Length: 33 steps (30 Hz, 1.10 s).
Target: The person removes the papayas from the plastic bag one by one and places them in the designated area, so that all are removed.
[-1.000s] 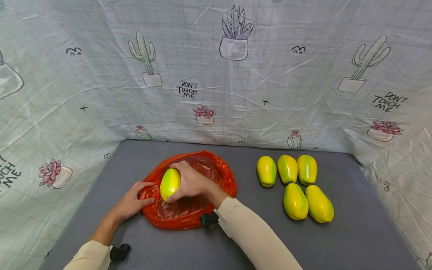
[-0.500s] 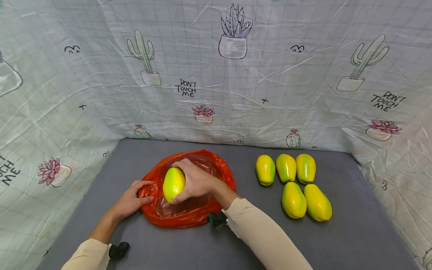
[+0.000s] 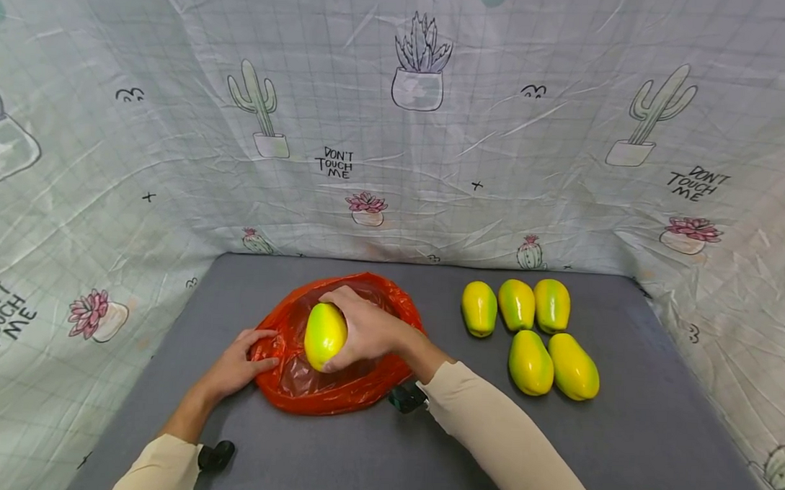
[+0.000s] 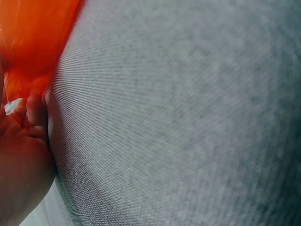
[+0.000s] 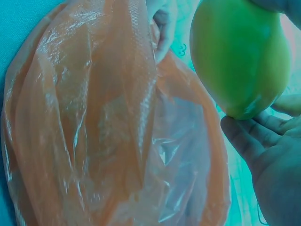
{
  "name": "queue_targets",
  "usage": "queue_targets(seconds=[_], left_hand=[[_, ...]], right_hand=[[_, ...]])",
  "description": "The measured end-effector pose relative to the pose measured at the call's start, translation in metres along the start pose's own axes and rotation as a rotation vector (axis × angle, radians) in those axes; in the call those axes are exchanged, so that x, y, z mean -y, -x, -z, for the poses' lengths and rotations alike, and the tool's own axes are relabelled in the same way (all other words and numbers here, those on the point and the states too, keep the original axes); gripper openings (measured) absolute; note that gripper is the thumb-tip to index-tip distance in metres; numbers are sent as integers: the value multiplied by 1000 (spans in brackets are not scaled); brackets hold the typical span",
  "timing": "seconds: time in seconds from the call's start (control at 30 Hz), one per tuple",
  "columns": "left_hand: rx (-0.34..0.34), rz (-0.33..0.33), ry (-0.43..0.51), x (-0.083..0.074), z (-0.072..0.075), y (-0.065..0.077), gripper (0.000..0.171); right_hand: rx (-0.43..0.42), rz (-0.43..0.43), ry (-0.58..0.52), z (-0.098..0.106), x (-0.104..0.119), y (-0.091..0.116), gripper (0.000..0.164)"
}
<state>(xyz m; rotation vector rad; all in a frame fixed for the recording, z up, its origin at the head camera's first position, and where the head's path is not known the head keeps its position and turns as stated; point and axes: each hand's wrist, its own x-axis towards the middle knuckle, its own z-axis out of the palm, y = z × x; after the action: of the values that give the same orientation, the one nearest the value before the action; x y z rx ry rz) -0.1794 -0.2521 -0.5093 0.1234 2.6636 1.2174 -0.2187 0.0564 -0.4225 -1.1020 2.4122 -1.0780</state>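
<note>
My right hand (image 3: 370, 332) grips a yellow-green papaya (image 3: 325, 338) from its right side, over the mouth of a red plastic bag (image 3: 408, 303). In the right wrist view, thumb and fingers hold the papaya (image 5: 240, 56) by its two ends, beside the crinkled bag (image 5: 84, 117). At the bag's left rim, my left hand (image 3: 235, 362) pinches the plastic, thumb nearer me and fingers beyond. The left wrist view catches part of this hand (image 4: 23, 155) low against the table, with red plastic (image 4: 35, 37) above it.
Several more papayas (image 3: 532, 363) lie in two rows on the right half of the grey table (image 3: 646, 427). A pale cloth with printed cacti (image 3: 435, 153) hangs behind and along both sides. Black wrist cameras (image 3: 216, 456) sit at both cuffs.
My right hand has moved a little to the right over the bag with the papaya in its grip. The left hand stays at the bag's rim. The head view has shifted slightly.
</note>
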Motion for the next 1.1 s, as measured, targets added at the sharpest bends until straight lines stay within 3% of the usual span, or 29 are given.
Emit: queue_targets(seconds=[0.47,1.1], left_hand=[[-48,-60,-43,6,0,-1,56],[-41,-69,-20,3,0,0,55]], right_hand=[[1,15,-11,12,-3,18,101],[-3,33,-12,25,-3,43,98]])
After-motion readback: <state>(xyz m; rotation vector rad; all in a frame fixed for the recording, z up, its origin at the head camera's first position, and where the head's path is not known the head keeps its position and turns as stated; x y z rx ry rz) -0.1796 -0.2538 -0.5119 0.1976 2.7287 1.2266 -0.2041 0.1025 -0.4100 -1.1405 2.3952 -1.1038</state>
